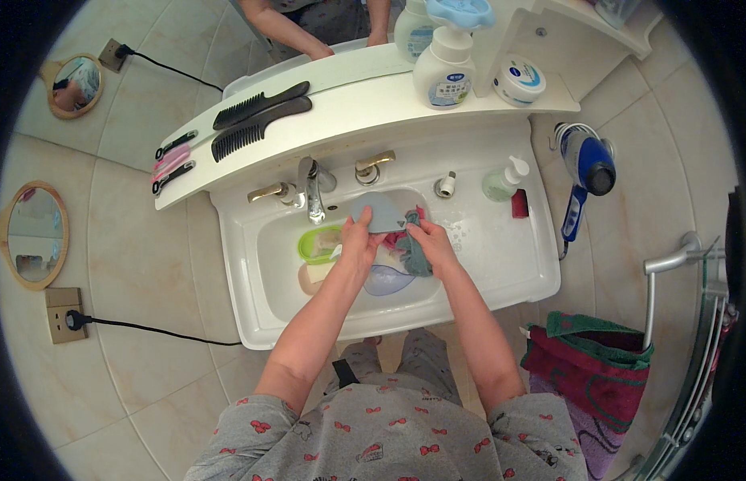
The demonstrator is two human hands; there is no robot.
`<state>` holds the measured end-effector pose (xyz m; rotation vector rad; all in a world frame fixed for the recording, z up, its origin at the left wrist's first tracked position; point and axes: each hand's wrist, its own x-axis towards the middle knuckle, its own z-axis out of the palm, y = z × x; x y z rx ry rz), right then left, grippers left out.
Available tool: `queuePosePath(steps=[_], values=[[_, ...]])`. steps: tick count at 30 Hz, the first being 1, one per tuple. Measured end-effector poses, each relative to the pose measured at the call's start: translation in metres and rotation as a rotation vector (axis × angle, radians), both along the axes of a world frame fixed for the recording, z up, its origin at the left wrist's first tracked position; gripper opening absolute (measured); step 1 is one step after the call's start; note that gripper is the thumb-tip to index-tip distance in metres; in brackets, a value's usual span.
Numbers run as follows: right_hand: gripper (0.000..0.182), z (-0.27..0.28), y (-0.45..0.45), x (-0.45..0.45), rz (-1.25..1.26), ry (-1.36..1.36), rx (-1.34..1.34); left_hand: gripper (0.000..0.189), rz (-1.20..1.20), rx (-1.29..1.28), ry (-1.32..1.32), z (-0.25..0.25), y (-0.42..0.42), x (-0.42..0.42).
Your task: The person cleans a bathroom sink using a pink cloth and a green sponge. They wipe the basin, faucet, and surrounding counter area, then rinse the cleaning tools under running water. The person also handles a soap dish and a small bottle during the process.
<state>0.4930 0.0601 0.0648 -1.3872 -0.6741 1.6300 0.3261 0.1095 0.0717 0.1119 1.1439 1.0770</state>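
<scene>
Over the basin of a white washbasin (pixel 277 306), my left hand (pixel 362 237) grips a flat grey-blue plastic piece (pixel 376 210) by its edge, thumb on top. My right hand (pixel 432 240) pinches a grey-green cloth (pixel 414 255) at the right edge of that piece; part of the cloth hangs down. Some pink-red material (pixel 395 240) shows between the hands. In the basin lie a green-rimmed soap dish (pixel 307 245) with a bar of soap (pixel 326 243), a pale yellow block (pixel 319 272) and a translucent blue plastic piece (pixel 388 281), lower down between my forearms.
A chrome faucet (pixel 315 198) stands behind the basin between two handles. A pump bottle (pixel 502 181) and a dark red block (pixel 519 204) are on the right ledge. The shelf (pixel 349 120) above holds combs (pixel 259 129), a foam bottle (pixel 446 75) and a jar (pixel 520 81). A hair dryer (pixel 583 162) hangs right.
</scene>
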Motion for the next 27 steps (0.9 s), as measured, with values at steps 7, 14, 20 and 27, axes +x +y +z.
queuePosePath(steps=[7, 14, 20, 27], values=[[0.031, -0.005, 0.004, -0.005, 0.051, -0.181, -0.004, 0.034, -0.157, 0.178, 0.156, 0.007, -0.007, 0.012], [0.048, -0.030, 0.000, -0.007, -0.013, -0.632, 0.106, 0.031, -0.124, 0.029, -0.041, -0.013, -0.009, 0.007], [0.039, -0.023, -0.007, -0.015, -0.167, -0.115, -0.002, 0.030, -0.082, -0.036, -0.164, -0.036, -0.006, 0.000], [0.030, -0.003, -0.022, -0.016, -0.081, -0.760, 0.435, 0.048, -0.237, 0.030, 0.060, -0.018, -0.009, 0.014]])
